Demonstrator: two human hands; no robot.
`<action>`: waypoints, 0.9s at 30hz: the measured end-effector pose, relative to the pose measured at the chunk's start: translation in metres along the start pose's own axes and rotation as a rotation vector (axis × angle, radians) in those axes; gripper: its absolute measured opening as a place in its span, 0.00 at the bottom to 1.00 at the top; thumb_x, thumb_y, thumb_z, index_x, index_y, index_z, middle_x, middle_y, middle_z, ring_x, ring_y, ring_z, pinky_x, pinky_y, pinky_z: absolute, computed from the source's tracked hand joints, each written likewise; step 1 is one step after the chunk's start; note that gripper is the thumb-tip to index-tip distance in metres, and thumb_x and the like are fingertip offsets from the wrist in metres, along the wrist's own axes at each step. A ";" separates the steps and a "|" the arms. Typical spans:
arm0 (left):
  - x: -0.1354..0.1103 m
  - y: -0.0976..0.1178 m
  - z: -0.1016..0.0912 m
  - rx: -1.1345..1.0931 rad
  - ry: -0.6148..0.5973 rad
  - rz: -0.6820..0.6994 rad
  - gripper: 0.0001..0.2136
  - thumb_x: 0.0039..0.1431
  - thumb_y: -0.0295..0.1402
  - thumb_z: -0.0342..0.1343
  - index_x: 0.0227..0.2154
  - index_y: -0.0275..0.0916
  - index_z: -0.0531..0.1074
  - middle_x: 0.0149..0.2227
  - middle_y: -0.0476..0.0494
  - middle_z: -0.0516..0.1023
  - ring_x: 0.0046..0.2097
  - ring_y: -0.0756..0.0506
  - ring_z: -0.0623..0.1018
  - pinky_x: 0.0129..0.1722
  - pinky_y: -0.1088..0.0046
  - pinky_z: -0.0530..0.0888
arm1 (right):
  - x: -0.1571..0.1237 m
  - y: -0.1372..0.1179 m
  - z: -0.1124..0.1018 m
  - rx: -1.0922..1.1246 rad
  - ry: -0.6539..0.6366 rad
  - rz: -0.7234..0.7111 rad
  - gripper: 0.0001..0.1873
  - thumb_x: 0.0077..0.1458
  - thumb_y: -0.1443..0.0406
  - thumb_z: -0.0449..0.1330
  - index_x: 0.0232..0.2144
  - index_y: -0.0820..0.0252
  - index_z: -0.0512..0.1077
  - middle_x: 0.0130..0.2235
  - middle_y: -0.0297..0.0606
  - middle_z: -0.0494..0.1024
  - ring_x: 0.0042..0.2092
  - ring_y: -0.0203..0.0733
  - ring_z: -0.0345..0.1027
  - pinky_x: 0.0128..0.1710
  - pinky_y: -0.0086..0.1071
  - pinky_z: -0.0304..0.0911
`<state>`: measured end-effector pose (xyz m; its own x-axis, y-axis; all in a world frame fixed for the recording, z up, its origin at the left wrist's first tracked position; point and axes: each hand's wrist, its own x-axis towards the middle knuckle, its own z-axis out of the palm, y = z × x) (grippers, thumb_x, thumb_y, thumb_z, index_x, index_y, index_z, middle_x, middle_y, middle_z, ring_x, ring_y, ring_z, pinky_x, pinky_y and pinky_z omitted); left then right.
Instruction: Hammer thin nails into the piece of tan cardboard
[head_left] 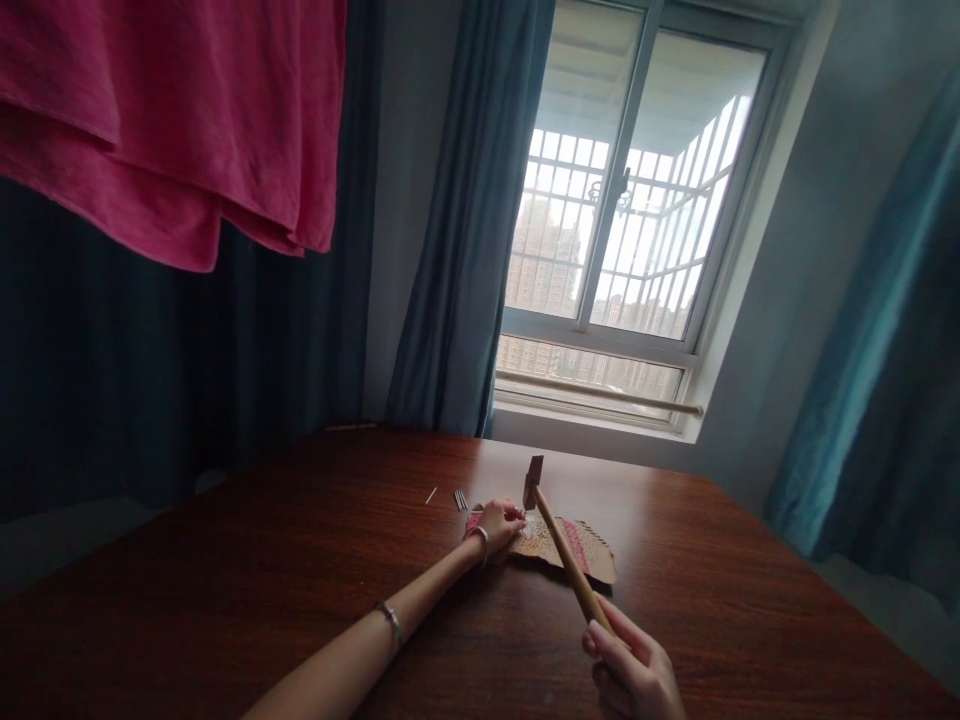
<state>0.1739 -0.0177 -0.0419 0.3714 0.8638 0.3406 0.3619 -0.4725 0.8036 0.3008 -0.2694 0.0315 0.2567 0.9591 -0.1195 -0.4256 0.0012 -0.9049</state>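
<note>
With its handle in my right hand (634,665), a wooden-handled hammer (562,545) slants up and forward; the fingers are wrapped round the lower end. Its dark head (533,482) is just above the fingertips of my left hand (501,525). These fingers are pinched round a small thin upright rod, mostly hidden, whose exact kind I cannot make out. My left hand rests over the left part of a flat tan piece (600,560) with ragged edges, pink bands and many small dark dots. Bracelets circle the left wrist and forearm.
Several short thin metal rods (460,500) and a pale thin stick (430,495) lie left of the tan piece on the brown wooden table (300,600). Beyond stand blue curtains (457,250) and a barred window (637,220). A pink cloth (225,120) hangs at upper left.
</note>
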 end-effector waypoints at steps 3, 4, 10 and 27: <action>0.000 0.002 -0.001 0.025 -0.011 -0.015 0.07 0.44 0.33 0.56 0.24 0.35 0.75 0.31 0.46 0.74 0.34 0.48 0.73 0.35 0.76 0.68 | 0.000 -0.001 0.000 -0.004 0.009 0.005 0.34 0.29 0.54 0.70 0.41 0.64 0.70 0.19 0.27 0.65 0.11 0.17 0.41 0.11 0.18 0.33; 0.000 0.002 -0.001 0.028 -0.007 -0.010 0.07 0.44 0.33 0.56 0.24 0.35 0.75 0.31 0.46 0.74 0.34 0.48 0.73 0.34 0.76 0.68 | 0.000 -0.001 0.000 -0.001 0.009 0.003 0.35 0.29 0.54 0.70 0.41 0.64 0.70 0.19 0.27 0.65 0.11 0.17 0.41 0.11 0.18 0.33; 0.000 0.003 -0.001 0.015 -0.006 -0.014 0.07 0.43 0.33 0.56 0.24 0.34 0.75 0.31 0.46 0.74 0.33 0.48 0.73 0.34 0.76 0.68 | 0.001 0.002 -0.001 0.023 0.001 0.008 0.35 0.29 0.55 0.70 0.41 0.65 0.69 0.19 0.29 0.66 0.12 0.17 0.41 0.11 0.17 0.33; 0.000 0.001 -0.001 -0.007 -0.006 0.012 0.07 0.44 0.33 0.56 0.24 0.34 0.74 0.31 0.47 0.74 0.34 0.49 0.74 0.35 0.76 0.68 | -0.001 0.003 0.000 0.017 0.004 0.004 0.35 0.29 0.55 0.70 0.41 0.64 0.68 0.19 0.27 0.65 0.12 0.18 0.41 0.11 0.18 0.33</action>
<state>0.1737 -0.0184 -0.0409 0.3810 0.8567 0.3476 0.3510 -0.4819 0.8029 0.2999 -0.2701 0.0291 0.2589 0.9578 -0.1246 -0.4410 0.0024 -0.8975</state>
